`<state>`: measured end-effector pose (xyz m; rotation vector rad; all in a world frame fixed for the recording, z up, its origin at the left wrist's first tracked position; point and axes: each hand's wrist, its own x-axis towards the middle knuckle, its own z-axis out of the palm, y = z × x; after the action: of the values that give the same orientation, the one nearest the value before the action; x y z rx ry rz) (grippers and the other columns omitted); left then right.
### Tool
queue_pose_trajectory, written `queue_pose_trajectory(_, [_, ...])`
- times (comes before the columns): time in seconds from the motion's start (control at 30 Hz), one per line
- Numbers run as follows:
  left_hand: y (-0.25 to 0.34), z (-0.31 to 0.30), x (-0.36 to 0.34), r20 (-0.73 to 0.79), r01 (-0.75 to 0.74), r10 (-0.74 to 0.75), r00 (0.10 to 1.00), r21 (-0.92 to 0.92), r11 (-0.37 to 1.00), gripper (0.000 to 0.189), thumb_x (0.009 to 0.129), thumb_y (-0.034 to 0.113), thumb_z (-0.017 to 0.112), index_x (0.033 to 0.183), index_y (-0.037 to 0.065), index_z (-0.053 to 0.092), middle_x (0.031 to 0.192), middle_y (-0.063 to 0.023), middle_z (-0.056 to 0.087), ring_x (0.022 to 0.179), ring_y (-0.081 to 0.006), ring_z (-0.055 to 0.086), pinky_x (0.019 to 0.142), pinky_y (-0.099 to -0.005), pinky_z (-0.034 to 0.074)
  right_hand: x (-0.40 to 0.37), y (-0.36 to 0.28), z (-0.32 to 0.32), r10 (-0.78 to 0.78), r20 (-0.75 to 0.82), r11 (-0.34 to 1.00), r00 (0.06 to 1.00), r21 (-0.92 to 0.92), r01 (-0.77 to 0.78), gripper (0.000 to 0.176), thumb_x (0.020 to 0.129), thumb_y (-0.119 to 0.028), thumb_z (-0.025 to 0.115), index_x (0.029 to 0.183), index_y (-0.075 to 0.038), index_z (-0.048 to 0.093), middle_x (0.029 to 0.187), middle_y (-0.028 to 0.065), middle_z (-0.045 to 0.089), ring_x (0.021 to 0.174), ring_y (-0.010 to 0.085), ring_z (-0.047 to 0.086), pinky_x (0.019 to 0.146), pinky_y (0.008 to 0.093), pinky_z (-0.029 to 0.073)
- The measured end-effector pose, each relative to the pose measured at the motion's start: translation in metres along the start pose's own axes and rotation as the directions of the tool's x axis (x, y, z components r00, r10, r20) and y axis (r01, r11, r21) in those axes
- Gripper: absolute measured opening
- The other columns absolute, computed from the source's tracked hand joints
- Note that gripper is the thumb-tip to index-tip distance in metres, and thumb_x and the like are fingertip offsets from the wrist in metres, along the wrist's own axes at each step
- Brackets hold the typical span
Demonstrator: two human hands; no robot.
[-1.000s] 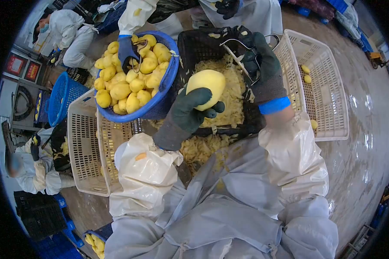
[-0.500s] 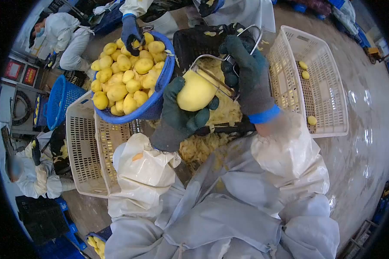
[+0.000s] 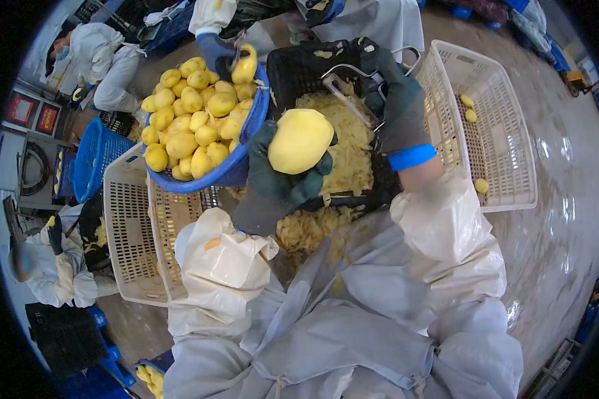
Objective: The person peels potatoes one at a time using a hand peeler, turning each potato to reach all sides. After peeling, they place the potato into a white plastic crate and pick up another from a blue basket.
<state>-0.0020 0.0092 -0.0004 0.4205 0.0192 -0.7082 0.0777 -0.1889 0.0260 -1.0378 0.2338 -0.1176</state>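
A large, pale-yellow peeled potato rests in my left hand, whose dark green gloved fingers curl round its underside. My right hand, in a matching glove, grips the wire handle of a peeler. The peeler's blade is to the right of the potato and apart from it. Below both hands, a black crate holds a heap of peelings. To the left of my left hand, a blue basket is piled with yellow potatoes.
Across from me, a person's gloved hand is by a potato above the blue basket. A white crate with several small potatoes stands at right, another white crate at left. Other people work at far left.
My right hand has drawn the peeler up and right, off the potato. The potato has turned slightly in my left hand. The other person's hand has risen from the basket beside a potato.
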Motion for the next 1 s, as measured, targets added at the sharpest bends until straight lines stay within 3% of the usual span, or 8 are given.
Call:
queue_pose_trajectory(0.07, [0.001,0.002,0.001,-0.046,-0.102,0.104,0.993,0.042,0.994,0.069,0.088,0.053,0.054,0.126,-0.003,0.047,0.106,-0.0233,0.062,0.081,-0.0310,0.066,0.064,-0.0339,0.057,0.008,0.008,-0.005,0.016,0.035,0.986,0.999,0.166,-0.021,0.019,0.086,-0.028,0.069,0.079,-0.011,0.062,0.061,-0.0005,0.056,0.045,0.0082,0.048,0.039,0.0220,0.034])
queue_pose_trajectory(0.17, [-0.002,0.003,0.006,-0.161,-0.195,0.278,0.947,0.399,0.896,0.061,0.091,0.046,0.054,0.128,-0.003,0.046,0.113,-0.0246,0.060,0.090,-0.0355,0.065,0.071,-0.0377,0.058,-0.002,0.005,0.000,0.071,0.137,0.989,0.988,0.121,-0.088,0.017,0.088,-0.027,0.066,0.081,-0.014,0.059,0.064,-0.0019,0.057,0.045,0.0074,0.048,0.039,0.0209,0.034])
queue_pose_trajectory(0.4, [-0.001,0.001,0.005,-0.102,-0.217,0.241,0.965,0.202,0.955,0.054,0.089,0.037,0.061,0.126,-0.001,0.049,0.107,-0.0176,0.064,0.093,-0.0335,0.066,0.074,-0.0385,0.060,0.000,0.004,-0.005,0.077,0.213,0.987,0.974,0.124,-0.105,0.017,0.087,-0.026,0.067,0.079,-0.013,0.058,0.064,-0.0023,0.056,0.045,0.0073,0.047,0.039,0.0203,0.033])
queue_pose_trajectory(0.6, [-0.003,0.004,0.000,-0.295,-0.162,0.225,0.929,0.223,0.961,0.058,0.088,0.048,0.058,0.121,0.001,0.052,0.097,-0.0202,0.064,0.067,-0.0272,0.068,0.044,-0.0250,0.053,-0.022,0.011,0.008,0.047,0.127,0.994,0.991,-0.105,-0.034,0.015,0.084,-0.023,0.068,0.083,-0.008,0.064,0.066,-0.0018,0.056,0.050,0.0066,0.049,0.042,0.0203,0.035])
queue_pose_trajectory(0.7, [0.001,0.012,-0.003,-0.093,-0.012,0.017,0.996,0.053,0.999,0.064,0.087,0.056,0.054,0.119,0.001,0.053,0.093,-0.0216,0.064,0.048,-0.0207,0.061,0.032,-0.0214,0.044,0.011,0.035,-0.001,-0.397,0.029,0.894,0.917,-0.217,0.393,0.019,0.091,-0.028,0.061,0.083,-0.012,0.064,0.060,-0.0054,0.050,0.047,0.0026,0.039,0.042,0.0181,0.025])
queue_pose_trajectory(0.73, [0.006,0.012,-0.002,-0.092,-0.010,0.016,0.996,0.065,0.998,0.064,0.087,0.056,0.054,0.119,0.001,0.053,0.093,-0.0216,0.064,0.048,-0.0207,0.061,0.032,-0.0214,0.044,0.014,0.036,-0.006,-0.402,0.025,0.894,0.915,-0.207,0.398,0.019,0.091,-0.028,0.061,0.083,-0.012,0.064,0.060,-0.0054,0.050,0.047,0.0026,0.039,0.042,0.0181,0.025])
queue_pose_trajectory(0.8, [0.007,0.007,-0.002,-0.123,-0.021,0.029,0.992,0.064,0.998,0.081,0.087,0.064,0.049,0.129,-0.005,0.044,0.093,-0.0189,0.062,0.038,-0.0136,0.045,0.032,-0.0247,0.037,-0.022,-0.007,0.015,0.066,0.159,0.996,0.985,0.052,-0.075,0.018,0.091,-0.028,0.062,0.082,-0.012,0.062,0.062,-0.0052,0.052,0.049,0.0019,0.041,0.042,0.0173,0.026])
queue_pose_trajectory(1.0, [-0.001,0.008,0.001,-0.090,0.000,0.008,0.996,0.093,0.996,0.056,0.088,0.055,0.055,0.114,0.005,0.055,0.090,-0.0201,0.064,0.046,-0.0175,0.058,0.030,-0.0198,0.039,-0.009,0.017,0.008,-0.120,0.038,0.985,0.992,-0.117,0.124,0.016,0.087,-0.023,0.066,0.086,-0.007,0.067,0.072,0.0003,0.060,0.052,0.0057,0.049,0.045,0.0202,0.036])
